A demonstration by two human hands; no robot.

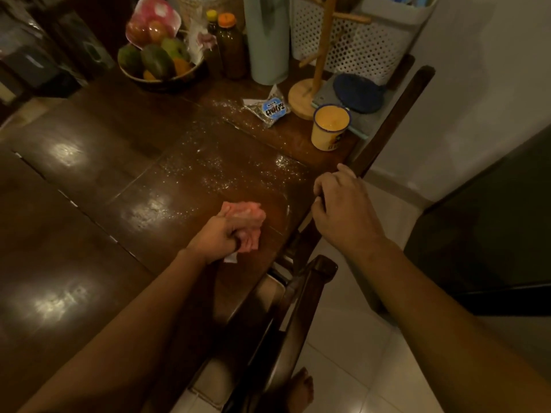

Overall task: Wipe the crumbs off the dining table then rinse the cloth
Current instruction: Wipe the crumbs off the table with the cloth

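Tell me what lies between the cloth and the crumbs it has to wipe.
Nothing between the pink cloth, gripped by the left hand, and the nearest crumbs. Farther up, a snack packet lies among them and a yellow mug stands at their right edge.

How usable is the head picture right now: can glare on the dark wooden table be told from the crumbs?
Head view: dim, warm light; broad soft glare patches on the dark wooden table differ from the fine white crumbs beyond the crumpled pink cloth gripped by the left hand. Head view: wide-angle bending at the edges; top-left corner too dark to read.
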